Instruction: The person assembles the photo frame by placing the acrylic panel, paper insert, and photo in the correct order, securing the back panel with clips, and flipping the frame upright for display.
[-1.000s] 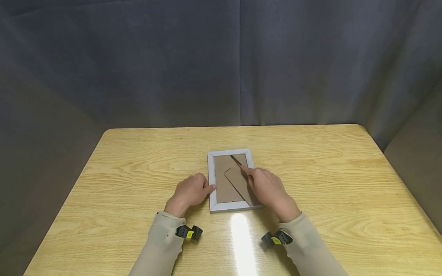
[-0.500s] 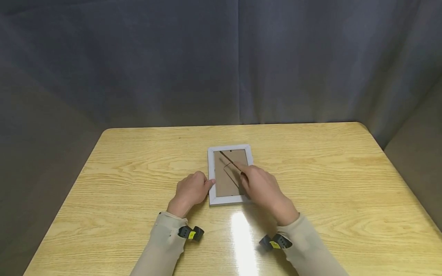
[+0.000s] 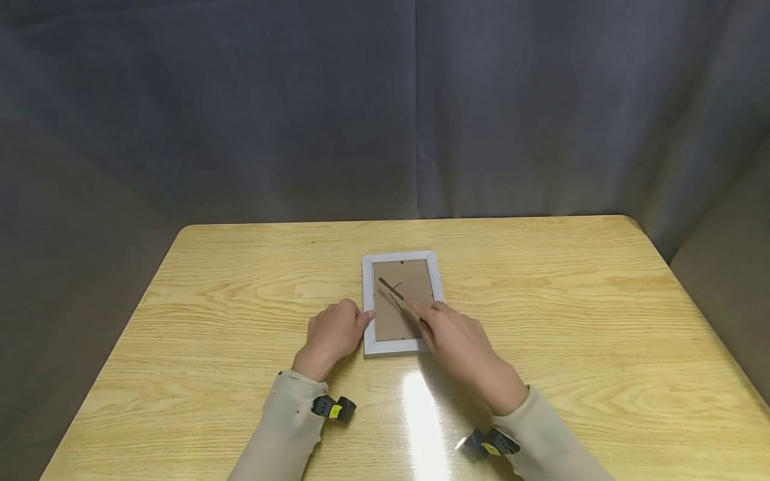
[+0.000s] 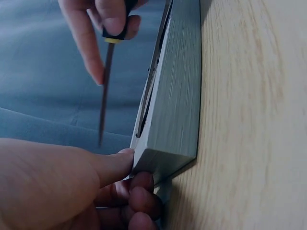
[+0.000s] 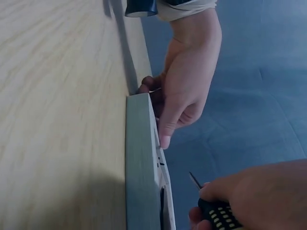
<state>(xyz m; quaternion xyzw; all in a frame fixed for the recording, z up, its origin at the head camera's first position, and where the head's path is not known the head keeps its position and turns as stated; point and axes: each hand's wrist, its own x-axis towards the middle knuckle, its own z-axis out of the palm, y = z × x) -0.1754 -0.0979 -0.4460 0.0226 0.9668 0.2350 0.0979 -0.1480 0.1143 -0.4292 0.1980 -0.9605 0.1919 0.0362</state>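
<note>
Creased, long beige sleeves (image 3: pixel 273 427) are ending at the wrists (image 3: pixel 309 365), where black, blocky devices (image 3: pixel 345 409) are sitting, each showing a small bright yellow marking (image 3: pixel 335 411).

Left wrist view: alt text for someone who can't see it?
A person's left grip holds the edge of a pale frame on a wooden table. The right grip holds a dark-handled screwdriver, its blade apart from the frame.

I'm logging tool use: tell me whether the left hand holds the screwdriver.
No, the right hand grips the screwdriver, while the left hand pinches the picture frame.
</note>
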